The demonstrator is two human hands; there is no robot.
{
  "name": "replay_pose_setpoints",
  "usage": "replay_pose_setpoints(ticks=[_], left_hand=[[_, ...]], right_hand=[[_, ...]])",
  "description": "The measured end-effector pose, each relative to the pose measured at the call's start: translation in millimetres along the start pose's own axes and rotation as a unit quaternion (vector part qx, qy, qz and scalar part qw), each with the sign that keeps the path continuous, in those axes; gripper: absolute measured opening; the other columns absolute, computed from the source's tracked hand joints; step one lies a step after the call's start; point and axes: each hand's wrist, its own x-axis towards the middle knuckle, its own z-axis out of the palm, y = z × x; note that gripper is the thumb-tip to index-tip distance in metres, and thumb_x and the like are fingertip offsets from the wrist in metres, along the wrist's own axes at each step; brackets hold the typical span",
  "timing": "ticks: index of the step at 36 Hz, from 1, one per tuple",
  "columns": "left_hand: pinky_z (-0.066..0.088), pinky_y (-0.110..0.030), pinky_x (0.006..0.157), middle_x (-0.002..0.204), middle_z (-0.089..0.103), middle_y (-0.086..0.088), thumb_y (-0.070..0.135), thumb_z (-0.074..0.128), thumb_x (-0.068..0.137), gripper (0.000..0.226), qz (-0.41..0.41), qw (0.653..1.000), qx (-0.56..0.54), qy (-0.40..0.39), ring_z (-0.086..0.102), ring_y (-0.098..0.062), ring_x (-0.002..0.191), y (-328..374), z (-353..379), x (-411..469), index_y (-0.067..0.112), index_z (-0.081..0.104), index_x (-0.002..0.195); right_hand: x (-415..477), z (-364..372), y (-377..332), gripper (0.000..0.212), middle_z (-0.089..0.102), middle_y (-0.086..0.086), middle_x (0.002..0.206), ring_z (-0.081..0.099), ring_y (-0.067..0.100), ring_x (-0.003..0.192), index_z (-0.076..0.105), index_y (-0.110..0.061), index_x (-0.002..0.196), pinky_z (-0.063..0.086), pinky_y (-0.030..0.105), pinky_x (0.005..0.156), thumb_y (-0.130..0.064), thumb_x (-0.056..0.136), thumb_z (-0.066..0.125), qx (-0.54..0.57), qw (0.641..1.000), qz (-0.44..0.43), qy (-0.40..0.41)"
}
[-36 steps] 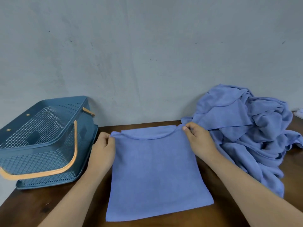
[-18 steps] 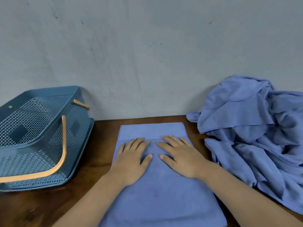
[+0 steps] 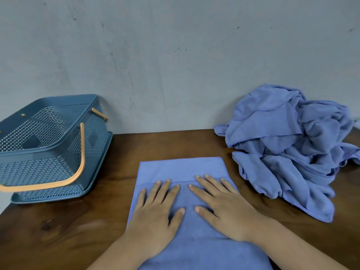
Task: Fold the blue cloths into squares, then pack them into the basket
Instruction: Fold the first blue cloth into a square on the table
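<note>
Pressing one folded blue cloth (image 3: 181,168) flat: left hand (image 3: 155,217), right hand (image 3: 224,209), one basket (image 3: 48,145)

A dark brown wooden counter (image 3: 58,230) with visible grain and a soft sheen runs back to touch a plain pale grey wall (image 3: 175,65), matte, faintly scuffed and speckled with dark marks.

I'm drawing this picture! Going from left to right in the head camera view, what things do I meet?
basket → left hand → right hand → pile of blue cloths. The folded blue cloth lies under both hands, so it's left out.
</note>
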Motion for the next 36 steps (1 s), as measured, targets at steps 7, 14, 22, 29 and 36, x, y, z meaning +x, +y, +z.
replay_pose_setpoints(ticks=[7, 14, 22, 29, 36], left_hand=[[0.0, -0.04, 0.131, 0.172, 0.008, 0.025, 0.082, 0.005, 0.087, 0.086, -0.017, 0.999, -0.032, 0.03, -0.004, -0.004, 0.161, -12.9, -18.4, 14.9, 0.047, 0.022, 0.163], [-0.006, -0.041, 0.132, 0.173, -0.01, 0.024, 0.079, 0.02, 0.099, 0.073, -0.02, 0.999, -0.025, -0.02, -0.017, -0.001, 0.159, -56.1, -26.2, 52.1, 0.052, 0.004, 0.165], [-0.007, -0.036, 0.131, 0.173, -0.013, 0.024, 0.084, 0.021, 0.094, 0.08, -0.023, 0.999, -0.031, 0.001, -0.021, 0.002, 0.156, -61.5, -22.2, 55.5, 0.051, 0.002, 0.165], [-0.006, -0.036, 0.131, 0.172, -0.016, 0.023, 0.101, -0.004, 0.073, 0.106, -0.024, 0.999, -0.039, 0.007, -0.021, 0.001, 0.157, -65.8, -23.2, 61.2, 0.049, 0.002, 0.166], [0.013, -0.034, 0.132, 0.161, 0.025, 0.034, 0.077, 0.039, 0.091, 0.067, 0.01, 0.987, -0.153, 0.052, 0.013, 0.006, 0.156, -89.7, -25.1, 71.1, 0.048, 0.045, 0.151]], right_hand=[[7.5, -10.2, 7.8, 0.067, -0.005, -0.022, 0.174, -0.013, 0.002, 0.159, 0.007, -0.047, 0.166, -0.003, 0.037, 0.131, -0.071, 0.106, 0.021, 0.012, 1.0, 0.018, 0.016], [27.2, -16.3, 46.0, 0.067, -0.009, -0.025, 0.173, -0.017, -0.003, 0.157, 0.007, -0.052, 0.165, -0.007, 0.039, 0.13, -0.074, 0.103, 0.022, 0.05, 0.996, 0.077, 0.011], [29.1, -16.3, 59.0, 0.071, -0.009, -0.023, 0.173, -0.013, 0.0, 0.159, 0.008, -0.051, 0.165, -0.006, 0.031, 0.13, -0.075, 0.1, 0.021, 0.059, 0.99, 0.124, 0.038], [32.7, -15.3, 58.9, 0.079, -0.013, -0.028, 0.171, -0.016, 0.0, 0.158, 0.001, -0.047, 0.166, -0.01, 0.029, 0.127, -0.08, 0.097, 0.022, 0.045, 0.989, 0.137, 0.037], [31.5, -6.1, 66.4, 0.085, -0.012, -0.034, 0.169, -0.013, 0.001, 0.159, 0.006, -0.051, 0.164, 0.0, 0.036, 0.132, -0.089, 0.089, 0.019, 0.069, 0.986, 0.147, 0.043]])
